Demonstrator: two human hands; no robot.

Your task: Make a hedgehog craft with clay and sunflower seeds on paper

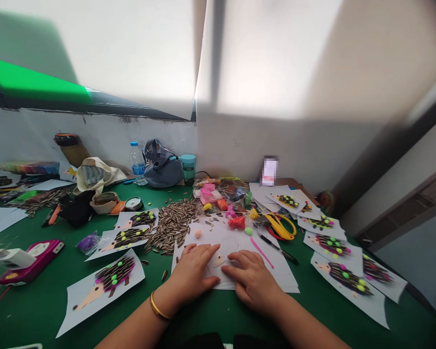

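A white sheet [283, 276] lies in front of me, with a smaller drawing [229, 246] on it that shows a hedgehog outline and a peach-coloured face [219, 261]. My left hand [193, 271] rests at the drawing's left side, fingers spread and holding nothing. On the right side, my right hand [253, 280] touches the paper with its fingers apart, also holding nothing. A pink clay strip [262, 253] and a black pen [278, 248] lie to the right. Beyond my left hand is a peach clay ball [198, 233].
Sunflower seeds [174, 220] are heaped at the left of the sheet. Finished hedgehog pictures [125, 286] lie on both sides. Yellow scissors [281, 227] and bagged clay [221, 194] sit behind. Farther back stand a bottle [138, 167] and a blue bag [163, 170].
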